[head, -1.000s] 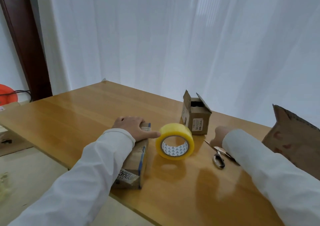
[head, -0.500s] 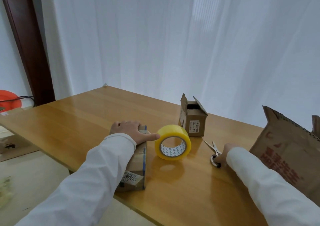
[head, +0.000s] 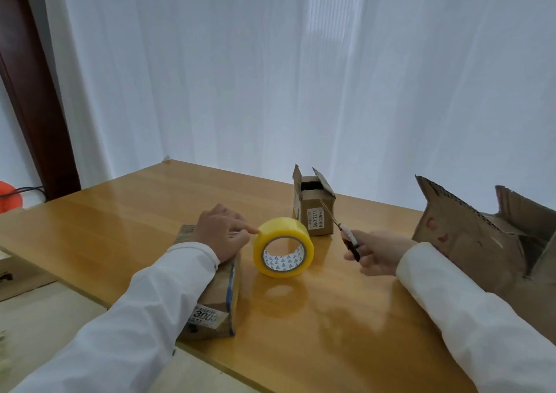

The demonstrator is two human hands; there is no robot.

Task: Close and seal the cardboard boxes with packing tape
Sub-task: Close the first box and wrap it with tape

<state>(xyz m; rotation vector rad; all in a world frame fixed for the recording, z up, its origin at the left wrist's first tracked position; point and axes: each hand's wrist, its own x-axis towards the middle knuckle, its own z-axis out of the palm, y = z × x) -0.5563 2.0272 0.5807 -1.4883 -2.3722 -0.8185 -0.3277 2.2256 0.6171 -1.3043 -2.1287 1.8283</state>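
A closed long cardboard box (head: 221, 299) lies at the near table edge. My left hand (head: 221, 232) rests on its far end, forefinger stretched out and touching the yellow roll of packing tape (head: 282, 246), which stands on edge beside the box. My right hand (head: 377, 252) grips a pair of scissors (head: 341, 227) by the handles, lifted off the table, blades pointing up and away toward a small open box (head: 316, 209). A large open cardboard box (head: 481, 242) stands at the right.
The wooden table (head: 120, 212) runs back to white curtains. A dark door frame (head: 33, 92) and an orange object (head: 9, 197) are at the far left. Pale floor shows below the table's near edge.
My right hand has picked the scissors up off the table and raised them. My left hand has stayed on the long box, its finger against the tape roll.
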